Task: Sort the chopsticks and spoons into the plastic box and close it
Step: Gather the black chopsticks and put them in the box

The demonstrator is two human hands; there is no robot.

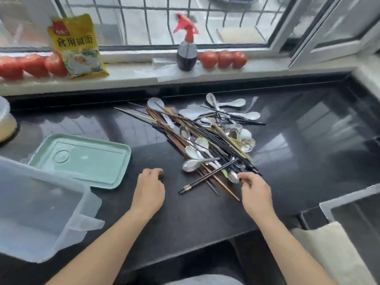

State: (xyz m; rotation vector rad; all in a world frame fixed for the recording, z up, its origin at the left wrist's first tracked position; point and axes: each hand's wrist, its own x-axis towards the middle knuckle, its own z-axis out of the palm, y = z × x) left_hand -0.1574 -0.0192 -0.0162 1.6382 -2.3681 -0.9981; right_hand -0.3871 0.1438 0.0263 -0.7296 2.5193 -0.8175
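A tangled pile of dark and wooden chopsticks [197, 140] and white and metal spoons [195, 164] lies on the black counter. The clear plastic box [39, 214] stands empty at the lower left, its green lid [82, 159] lying flat beside it. My right hand [255, 192] reaches the near edge of the pile, fingertips at a metal spoon [233, 177]; whether it pinches the spoon is unclear. My left hand [149, 190] hovers over the counter with loosely curled fingers, holding nothing.
Tomatoes [224, 58], a yellow packet [76, 46] and a spray bottle [186, 50] stand on the windowsill behind. A sink [357, 214] with a cloth [329, 254] over its edge is at the right. A container [6, 120] sits at the far left.
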